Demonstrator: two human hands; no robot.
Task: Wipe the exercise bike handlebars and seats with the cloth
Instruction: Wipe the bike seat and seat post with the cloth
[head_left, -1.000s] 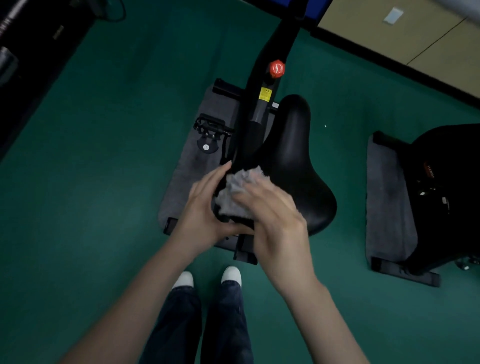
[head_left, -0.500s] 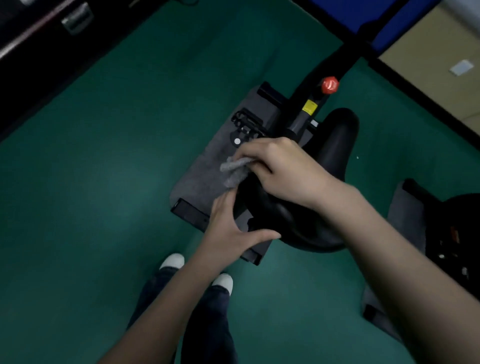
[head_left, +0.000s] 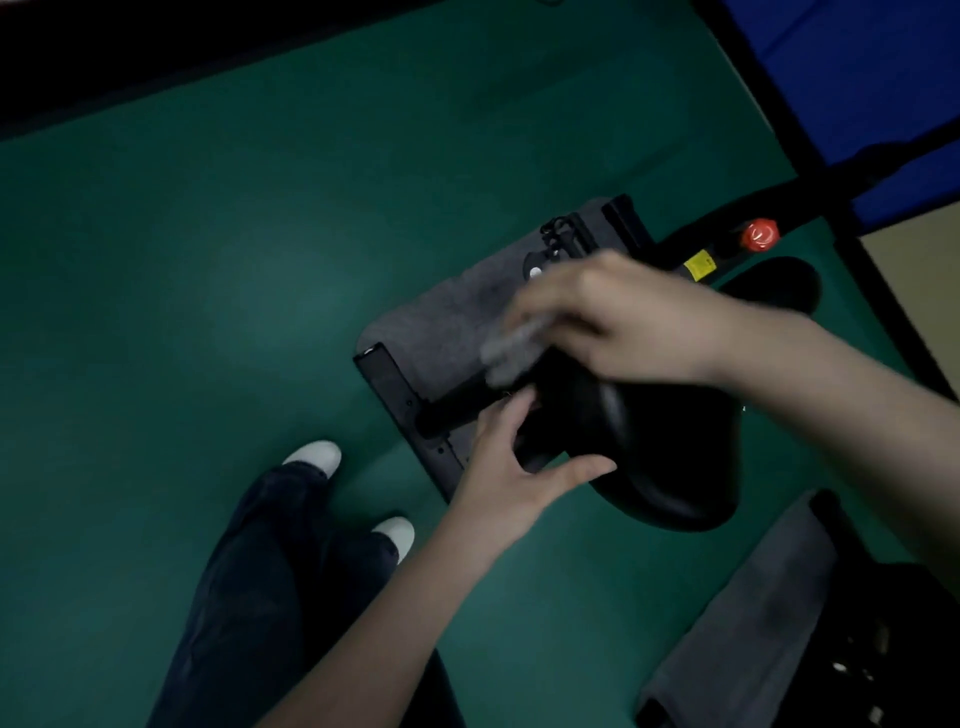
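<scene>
Fingers (head_left: 550, 304) of my right hand (head_left: 623, 317) clamp the soft, limp cloth (head_left: 511, 345); left hand (head_left: 506, 467) grips the rigid, probably slick seat (head_left: 665, 452) at 8 o'clock.

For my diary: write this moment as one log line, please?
step: seat wipe | right hand: holds cloth | left hand: grips seat

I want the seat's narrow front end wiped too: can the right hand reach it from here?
Probably yes: the right hand, gripping the cloth, is at the seat, and nothing covers its narrow end.
</scene>
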